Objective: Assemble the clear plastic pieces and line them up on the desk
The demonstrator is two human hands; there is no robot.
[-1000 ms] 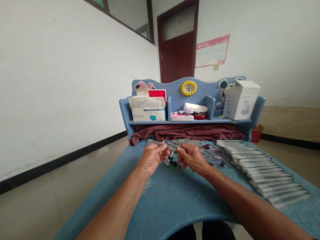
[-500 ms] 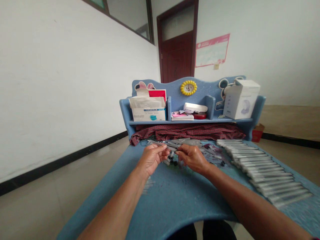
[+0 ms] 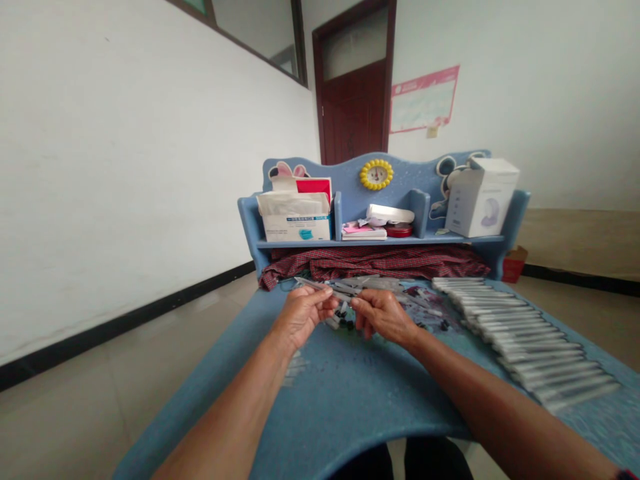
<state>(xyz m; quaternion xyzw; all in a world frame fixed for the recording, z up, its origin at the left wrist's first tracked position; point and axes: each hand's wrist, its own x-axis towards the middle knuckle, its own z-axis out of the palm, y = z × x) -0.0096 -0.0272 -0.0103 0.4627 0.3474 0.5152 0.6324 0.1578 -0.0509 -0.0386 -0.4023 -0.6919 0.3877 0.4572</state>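
Over the middle of a blue desk (image 3: 350, 393), my left hand (image 3: 301, 315) and my right hand (image 3: 383, 313) are close together, fingertips almost touching. Both are pinched on a thin grey pen-like tube (image 3: 345, 297) held between them. Just beyond the hands lies a loose heap of grey tubes (image 3: 360, 285) and small black caps (image 3: 344, 320). A long neat row of finished grey tubes (image 3: 520, 340) runs along the desk's right side.
At the back a blue shelf (image 3: 380, 241) holds a mask box (image 3: 296, 219), papers (image 3: 365, 231) and a white carton (image 3: 481, 197). A red checked cloth (image 3: 375, 261) lies under it. A dark door (image 3: 354, 113) stands behind; floor lies either side.
The hands have stayed in place, with only small finger movements on the tube. The view has shifted very slightly.
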